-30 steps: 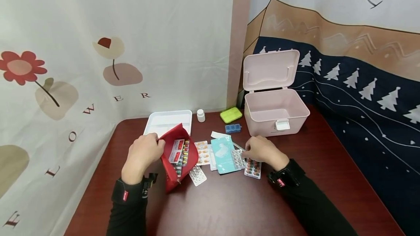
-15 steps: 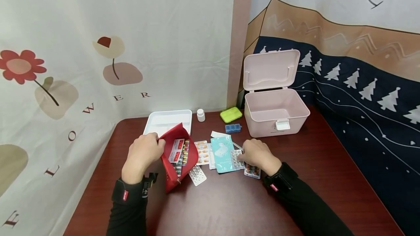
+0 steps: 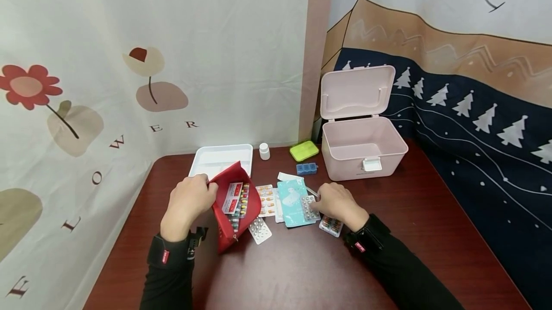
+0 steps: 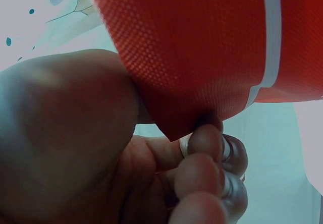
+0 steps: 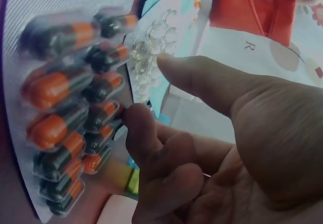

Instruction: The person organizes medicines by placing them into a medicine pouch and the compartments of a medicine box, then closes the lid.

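Observation:
My left hand [image 3: 189, 202] grips the upper left edge of a red zip pouch [image 3: 224, 233], holding its mouth wide. In the left wrist view, thumb and curled fingers pinch the pouch's red corner [image 4: 176, 118]. Blister packs [image 3: 233, 198] show inside it. My right hand [image 3: 340, 203] pinches the near edge of a blister pack of clear round capsules [image 3: 308, 208], thumb on the bubbles and index finger at the edge. That pack overlaps a light blue packet [image 3: 293, 195]. Under the right hand lies a blister pack of dark-and-orange capsules [image 5: 55, 93].
An orange-capsule blister pack [image 3: 265, 200] and a silver one [image 3: 260, 231] lie beside the pouch. Behind stand a white tray [image 3: 222, 154], white bottle [image 3: 264, 152], green case [image 3: 304, 151], blue pill box [image 3: 306, 169] and a pink box [image 3: 362, 168] with its lid up.
My right hand has moved left and closed on the clear-capsule blister pack, which has shifted slightly left. The dark-and-orange pack has turned a little. The left hand and pouch stay put.

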{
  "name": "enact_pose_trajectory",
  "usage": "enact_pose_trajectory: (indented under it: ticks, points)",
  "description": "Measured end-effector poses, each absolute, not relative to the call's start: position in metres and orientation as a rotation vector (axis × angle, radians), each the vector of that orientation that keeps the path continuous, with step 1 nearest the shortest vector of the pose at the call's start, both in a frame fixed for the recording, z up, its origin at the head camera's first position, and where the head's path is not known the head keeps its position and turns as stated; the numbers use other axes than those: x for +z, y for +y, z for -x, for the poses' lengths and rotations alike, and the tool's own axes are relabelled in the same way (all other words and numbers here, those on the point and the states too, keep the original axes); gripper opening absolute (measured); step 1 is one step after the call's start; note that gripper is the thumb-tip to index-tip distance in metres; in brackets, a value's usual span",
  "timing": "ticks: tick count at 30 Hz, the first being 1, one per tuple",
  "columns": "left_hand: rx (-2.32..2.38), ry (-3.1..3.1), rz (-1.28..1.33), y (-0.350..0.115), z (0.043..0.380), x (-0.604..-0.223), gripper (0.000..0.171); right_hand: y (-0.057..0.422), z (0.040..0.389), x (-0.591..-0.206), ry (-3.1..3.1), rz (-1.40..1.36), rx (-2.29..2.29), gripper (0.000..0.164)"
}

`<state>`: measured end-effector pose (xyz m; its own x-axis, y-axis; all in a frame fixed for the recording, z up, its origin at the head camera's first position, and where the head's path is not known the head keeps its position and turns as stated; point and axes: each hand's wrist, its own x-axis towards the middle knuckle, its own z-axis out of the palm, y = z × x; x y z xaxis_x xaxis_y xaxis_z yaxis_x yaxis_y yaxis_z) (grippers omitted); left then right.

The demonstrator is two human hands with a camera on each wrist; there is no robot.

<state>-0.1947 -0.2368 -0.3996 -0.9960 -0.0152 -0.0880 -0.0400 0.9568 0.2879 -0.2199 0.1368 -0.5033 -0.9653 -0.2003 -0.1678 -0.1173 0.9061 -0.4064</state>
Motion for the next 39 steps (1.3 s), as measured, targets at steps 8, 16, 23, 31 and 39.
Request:
enact_pose_trajectory:
  ticks: [8,16,23,31,39]
  points:
    - [0.454,3.008,0.056,-0.237,0.194,-0.398,0.039,0.127,0.216,-0.502,2.882,0.249,-0.575,0.057]
    - [0.454,3.013,0.051,-0.237,0.195,-0.398,0.039,0.124,0.212,-0.503,2.83,0.256,-0.661,0.049]
    - [0.455,3.02,0.046,-0.236,0.195,-0.398,0.04,0.133,0.217,-0.512,2.841,0.334,-0.855,0.04]
    - [0.455,3.017,0.049,-0.237,0.195,-0.398,0.038,0.129,0.217,-0.508,2.835,0.24,-0.782,0.041]
    - [0.452,3.018,0.048,-0.237,0.195,-0.398,0.038,0.124,0.215,-0.507,2.882,0.202,-0.7,0.043]
